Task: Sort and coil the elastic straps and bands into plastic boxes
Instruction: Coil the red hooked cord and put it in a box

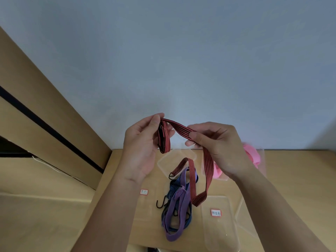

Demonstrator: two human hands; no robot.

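Red striped strap (181, 127) in mid-air over the surface (300, 170), coiled loops pinched by left hand (143, 142) fingers, next stretch pinched by right hand (218, 142) fingers. Loose tail trailing onto the purple and blue straps (179, 202), hook (171, 176) beside them. Likely to snag and drag that pile on the next wrap, or to spring apart if the left pinch slackens.

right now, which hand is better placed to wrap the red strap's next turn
Right: the right hand pinches the red strap on its free run; the left hand holds the coil.
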